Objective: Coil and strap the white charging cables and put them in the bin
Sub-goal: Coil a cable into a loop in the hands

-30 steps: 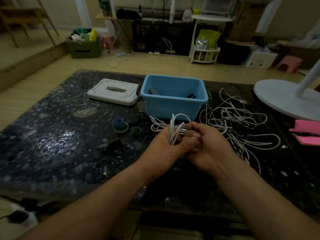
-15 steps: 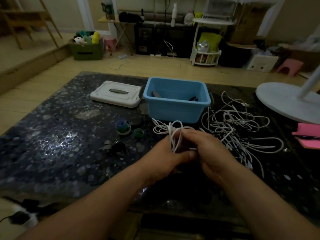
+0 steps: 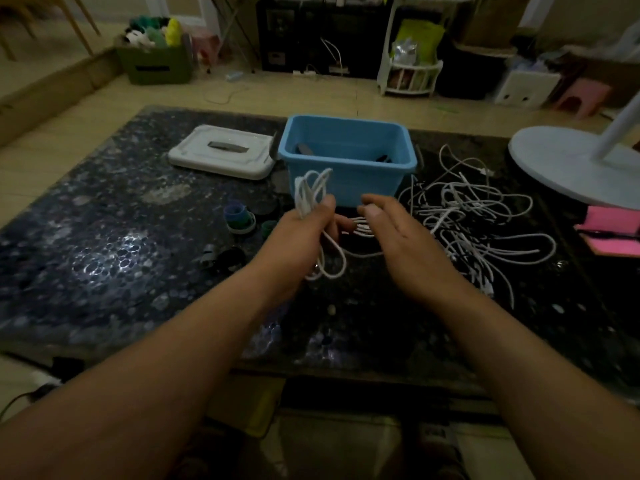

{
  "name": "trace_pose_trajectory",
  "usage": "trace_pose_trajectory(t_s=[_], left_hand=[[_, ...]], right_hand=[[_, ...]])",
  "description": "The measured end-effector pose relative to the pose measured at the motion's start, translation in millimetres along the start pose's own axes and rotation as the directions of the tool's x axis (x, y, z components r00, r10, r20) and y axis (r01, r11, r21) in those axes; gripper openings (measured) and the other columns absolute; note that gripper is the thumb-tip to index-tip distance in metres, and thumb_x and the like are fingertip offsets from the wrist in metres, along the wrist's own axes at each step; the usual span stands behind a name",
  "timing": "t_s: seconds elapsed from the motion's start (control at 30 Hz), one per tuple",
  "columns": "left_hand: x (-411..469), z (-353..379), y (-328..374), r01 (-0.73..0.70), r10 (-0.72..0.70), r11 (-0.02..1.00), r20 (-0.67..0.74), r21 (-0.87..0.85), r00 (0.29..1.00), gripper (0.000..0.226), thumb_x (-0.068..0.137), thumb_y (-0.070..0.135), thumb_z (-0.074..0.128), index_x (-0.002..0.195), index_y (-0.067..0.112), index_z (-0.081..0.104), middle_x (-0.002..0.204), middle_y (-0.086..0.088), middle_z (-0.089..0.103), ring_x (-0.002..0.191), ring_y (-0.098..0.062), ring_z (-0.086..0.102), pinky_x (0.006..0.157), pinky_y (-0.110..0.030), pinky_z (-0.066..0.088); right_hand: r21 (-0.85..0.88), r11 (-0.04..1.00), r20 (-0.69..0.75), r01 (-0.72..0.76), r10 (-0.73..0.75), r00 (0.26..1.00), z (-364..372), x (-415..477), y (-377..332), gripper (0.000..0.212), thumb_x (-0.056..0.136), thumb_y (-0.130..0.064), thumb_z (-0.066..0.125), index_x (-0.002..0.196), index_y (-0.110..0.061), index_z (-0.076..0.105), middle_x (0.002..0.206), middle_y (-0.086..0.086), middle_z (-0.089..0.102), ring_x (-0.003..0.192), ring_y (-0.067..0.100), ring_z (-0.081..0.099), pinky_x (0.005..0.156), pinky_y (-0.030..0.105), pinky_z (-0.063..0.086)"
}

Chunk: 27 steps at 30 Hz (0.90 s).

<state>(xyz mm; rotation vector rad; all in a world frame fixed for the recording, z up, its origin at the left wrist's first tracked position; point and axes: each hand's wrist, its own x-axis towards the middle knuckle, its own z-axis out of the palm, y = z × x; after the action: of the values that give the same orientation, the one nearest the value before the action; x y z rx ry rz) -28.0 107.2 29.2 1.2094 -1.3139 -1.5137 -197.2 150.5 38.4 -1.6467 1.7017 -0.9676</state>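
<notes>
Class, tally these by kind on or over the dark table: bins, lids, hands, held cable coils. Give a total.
bin: 1
lid: 1
hands: 2, the left hand and the right hand
coil: 1, gripped by the left hand
Total: 5

My looped charging cable point(image 3: 304, 202) is white, like the tangled pile of loose cables point(image 3: 460, 211). The rectangular plastic bin point(image 3: 360, 183) is light blue; the stone tabletop point(image 3: 121, 244) black, speckled with pale flecks; the flat plastic lid point(image 3: 225, 162) white, grey-handled.
</notes>
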Motion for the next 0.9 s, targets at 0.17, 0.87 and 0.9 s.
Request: trace_pose_trajectory(t_s=[0.17, 0.87, 0.9], left_hand=[[9.0, -15.5, 13.3, -0.014, 0.017, 0.890, 0.002, -0.455, 1.000, 0.059, 0.111, 0.047, 0.039, 0.068, 0.010, 0.056, 0.059, -0.012, 0.060, 0.054, -0.026, 0.063, 0.064, -0.038, 0.058], [-7.8, 7.2, 0.7, -0.059, 0.054, 0.998, 0.310, 0.007, 0.949, 0.049, 0.082, 0.061, 0.067, 0.095, 0.014, 0.064, 0.056, -0.007, 0.035, 0.039, -0.018, 0.031, 0.044, -0.031, 0.034], [-9.3, 9.6, -0.5, -0.061, 0.053, 0.998, 0.323, 0.014, 0.945, 0.045, 0.081, 0.062, 0.070, 0.091, 0.018, 0.066, 0.056, -0.007, 0.036, 0.039, -0.018, 0.030, 0.045, -0.031, 0.034]], right_hand=[[-0.576, 0.794, 0.256, 0.196, -0.052, 0.965, -17.8, 8.2, 15.2, 0.063, 0.095, -0.083, 0.022, 0.115, -0.041, 0.065, 0.114, -0.020, 0.070, 0.111, 0.003, 0.061, 0.130, 0.051, 0.011], [0.013, 0.981, -0.002, 0.196, -0.196, 0.981, -52.2, 11.3, -2.0, 0.020, 0.093, -0.034, 0.078, 0.085, -0.017, 0.075, 0.079, 0.005, 0.073, 0.071, 0.016, 0.065, 0.068, 0.032, 0.051], [0.012, 0.979, -0.013, 0.201, -0.201, 0.979, -49.7, 12.3, -1.9, 0.020, 0.093, -0.033, 0.079, 0.084, -0.016, 0.074, 0.079, 0.006, 0.072, 0.070, 0.016, 0.064, 0.068, 0.031, 0.050]])
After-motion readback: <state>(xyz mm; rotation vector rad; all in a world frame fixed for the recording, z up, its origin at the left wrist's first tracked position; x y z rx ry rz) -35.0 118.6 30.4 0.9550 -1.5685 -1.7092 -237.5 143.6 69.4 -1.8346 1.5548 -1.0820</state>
